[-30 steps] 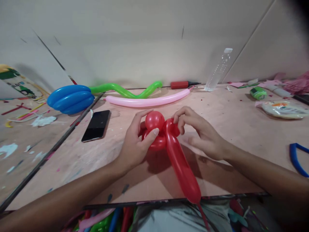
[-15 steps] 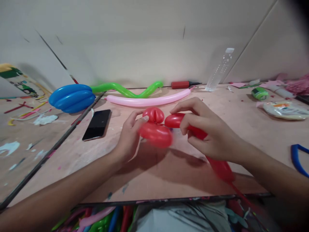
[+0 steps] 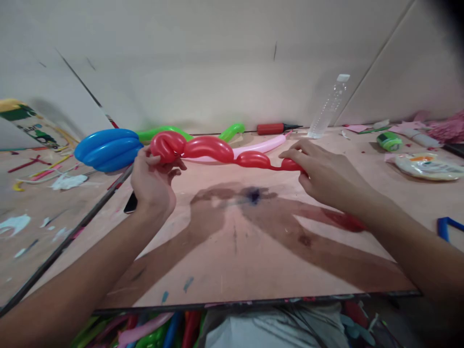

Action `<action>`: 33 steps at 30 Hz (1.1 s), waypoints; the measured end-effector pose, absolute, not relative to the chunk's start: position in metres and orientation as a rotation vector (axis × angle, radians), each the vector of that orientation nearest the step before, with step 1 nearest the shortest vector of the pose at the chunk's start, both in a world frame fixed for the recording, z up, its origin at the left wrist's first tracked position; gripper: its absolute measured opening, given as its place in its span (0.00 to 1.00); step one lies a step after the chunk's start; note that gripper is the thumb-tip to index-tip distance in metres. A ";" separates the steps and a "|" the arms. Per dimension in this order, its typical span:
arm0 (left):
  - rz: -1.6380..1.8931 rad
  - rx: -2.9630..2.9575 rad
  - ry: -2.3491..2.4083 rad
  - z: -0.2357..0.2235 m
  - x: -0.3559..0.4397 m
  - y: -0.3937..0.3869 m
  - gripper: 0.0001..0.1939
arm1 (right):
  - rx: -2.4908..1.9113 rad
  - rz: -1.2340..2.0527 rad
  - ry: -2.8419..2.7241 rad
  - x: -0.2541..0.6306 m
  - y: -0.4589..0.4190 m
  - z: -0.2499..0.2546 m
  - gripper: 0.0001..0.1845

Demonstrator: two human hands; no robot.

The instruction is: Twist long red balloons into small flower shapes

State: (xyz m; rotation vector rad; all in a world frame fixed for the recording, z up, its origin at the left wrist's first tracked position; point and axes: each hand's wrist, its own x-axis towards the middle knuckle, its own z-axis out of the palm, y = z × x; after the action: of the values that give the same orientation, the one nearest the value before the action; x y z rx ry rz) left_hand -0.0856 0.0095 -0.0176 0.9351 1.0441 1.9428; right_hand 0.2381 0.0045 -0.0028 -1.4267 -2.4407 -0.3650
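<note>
A red modelling balloon, twisted into several bubbles, stretches between my hands above the table. My left hand grips the rounded, folded bubble at its left end, the thumb against it. Farther right comes a long bubble, then a shorter one, then a thin twisted stretch. There my right hand closes its fingers round the balloon. Part of the balloon is hidden behind the right hand and forearm, and a red piece shows below that wrist. Behind lie a pink balloon and a zigzag green balloon.
At the left sit a blue balloon bundle and a mostly covered phone. Along the wall are a red hand pump and a clear bottle. On the right lie a green roll, a plastic packet and a blue piece.
My hands have moved apart, the left one up and leftward over the phone. The red balloon, bunched between them before, is now drawn out in a line.
</note>
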 end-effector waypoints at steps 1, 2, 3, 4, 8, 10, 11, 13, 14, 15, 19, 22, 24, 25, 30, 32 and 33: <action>1.945 0.952 1.037 -0.018 -0.087 0.010 0.09 | -1.451 -0.330 -2.417 0.240 0.006 -0.002 0.27; 1.933 0.982 1.034 -0.019 -0.086 0.010 0.11 | -1.464 -0.278 -2.414 0.240 0.007 -0.001 0.26; 1.905 1.022 1.036 -0.021 -0.084 0.009 0.13 | -1.474 -0.211 -2.431 0.240 0.007 0.000 0.24; 1.868 1.066 1.045 -0.024 -0.082 0.008 0.15 | -1.485 -0.136 -2.465 0.239 0.007 0.001 0.24; 1.664 1.229 1.156 -0.036 -0.072 0.003 0.19 | -1.599 0.108 -2.644 0.228 0.001 0.003 0.15; 1.468 1.368 1.255 -0.038 -0.073 0.002 0.21 | -1.628 0.132 -2.723 0.223 0.001 0.001 0.15; 1.350 1.428 1.301 -0.037 -0.074 0.001 0.22 | -1.624 0.129 -2.753 0.222 0.001 0.000 0.16; 1.170 1.461 1.346 -0.033 -0.077 0.000 0.21 | -1.602 0.123 -2.770 0.224 0.005 -0.004 0.17; 1.133 1.440 1.342 -0.031 -0.078 0.000 0.20 | -1.588 0.126 -2.771 0.227 0.008 -0.007 0.16; 1.124 1.415 1.330 -0.029 -0.079 -0.001 0.19 | -1.561 0.126 -2.772 0.231 0.010 -0.009 0.15; 1.218 1.397 1.353 -0.027 -0.085 -0.004 0.13 | -1.464 0.037 -2.746 0.254 0.013 -0.021 0.17; 1.375 1.336 1.373 -0.032 -0.096 -0.003 0.13 | -1.711 -0.039 -2.588 0.273 0.007 -0.031 0.21; 1.483 1.276 1.361 -0.036 -0.106 0.001 0.13 | -1.822 -0.060 -2.501 0.285 0.001 -0.039 0.24; 1.533 1.246 1.349 -0.037 -0.112 0.004 0.14 | -1.828 -0.046 -2.480 0.291 -0.002 -0.044 0.24; 1.671 1.107 1.290 -0.038 -0.129 0.016 0.17 | -1.660 0.177 -2.534 0.308 -0.011 -0.059 0.14; 1.702 1.056 1.296 -0.035 -0.131 0.019 0.17 | -1.600 0.186 -2.494 0.310 -0.014 -0.060 0.12; 1.730 1.019 1.302 -0.033 -0.131 0.020 0.17 | -1.570 0.151 -2.453 0.310 -0.015 -0.060 0.09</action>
State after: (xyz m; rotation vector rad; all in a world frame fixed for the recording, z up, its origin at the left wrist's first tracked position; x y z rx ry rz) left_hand -0.1312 0.0203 -0.0326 1.0192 1.3020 1.7298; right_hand 0.3105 -0.0148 -0.0604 -1.5702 -2.4531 0.1508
